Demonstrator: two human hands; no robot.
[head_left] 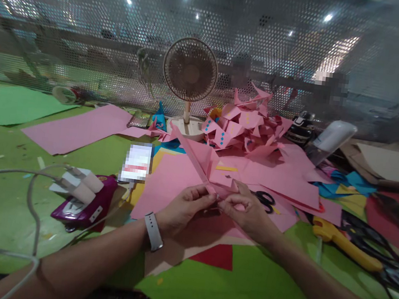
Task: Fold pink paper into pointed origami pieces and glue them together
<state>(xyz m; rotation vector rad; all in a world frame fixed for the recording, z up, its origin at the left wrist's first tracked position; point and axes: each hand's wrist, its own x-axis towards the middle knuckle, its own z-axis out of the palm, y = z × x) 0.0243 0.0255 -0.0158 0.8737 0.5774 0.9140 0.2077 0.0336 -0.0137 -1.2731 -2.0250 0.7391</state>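
Note:
Folded pink paper [197,155] stands up between my two hands, above flat pink sheets [164,177]. My left hand [185,207], with a grey watch strap on the wrist, pinches its lower edge between thumb and fingers. Close by, the fingertips of my right hand [248,214] are closed on the same edge from the other side. Something small and pale shows between the fingertips, too small to make out. A pair of scissors with black handles [265,201] lies just beyond my right hand, partly covered. Beneath the sheets, a red paper piece [215,256] sticks out.
A small fan [190,72] stands at the back, beside a heap of folded pink paper shapes [249,121]. To the left are a phone [136,162] and a purple power strip [84,205] with plugs and cables. A yellow-handled glue gun [348,245] lies at the right.

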